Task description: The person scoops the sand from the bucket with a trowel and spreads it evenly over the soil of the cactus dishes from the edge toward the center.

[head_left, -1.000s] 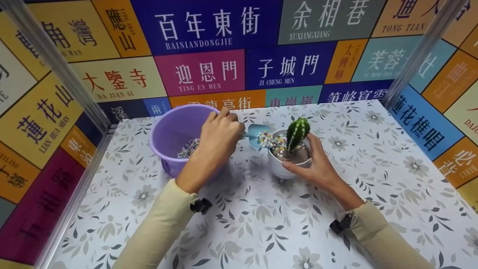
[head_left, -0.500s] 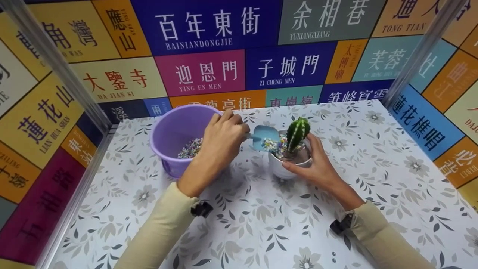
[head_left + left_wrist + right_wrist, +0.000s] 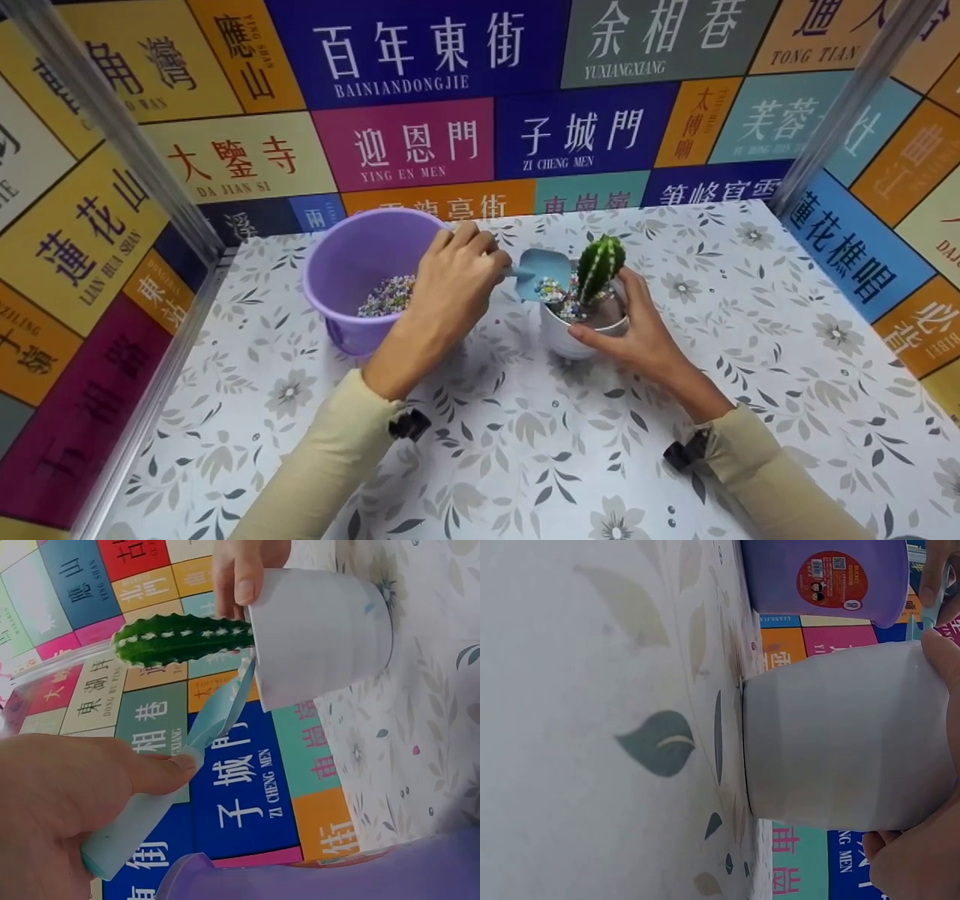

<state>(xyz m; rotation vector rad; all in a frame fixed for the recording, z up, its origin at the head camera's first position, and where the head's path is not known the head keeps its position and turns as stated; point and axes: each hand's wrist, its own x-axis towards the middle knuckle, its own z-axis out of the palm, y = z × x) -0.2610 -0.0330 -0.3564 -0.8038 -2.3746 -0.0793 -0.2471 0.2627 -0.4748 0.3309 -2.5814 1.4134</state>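
My left hand [image 3: 456, 279] grips the handle of a small light-blue scoop [image 3: 541, 273] [image 3: 180, 772], tipped over the left rim of a white pot [image 3: 581, 336] [image 3: 319, 641] [image 3: 840, 742]. A green cactus [image 3: 598, 267] [image 3: 184, 639] stands in the pot, with coloured pebbles [image 3: 559, 296] at its base. My right hand [image 3: 637, 330] holds the pot, its fingers curled round the right side and its thumb at the near rim. A purple bucket [image 3: 360, 274] [image 3: 825, 577] with more pebbles [image 3: 388, 296] stands just left of my left hand.
The floral tablecloth [image 3: 525, 442] covers the table. Walls of coloured sign panels [image 3: 420, 142] close off the back and both sides, with metal posts [image 3: 112, 127] at the corners. Bare cloth lies in front of and to the right of the pot.
The scoop has tipped further over the pot's rim and most of its pebbles have slid off into the pot. Both hands have stayed nearly in place.
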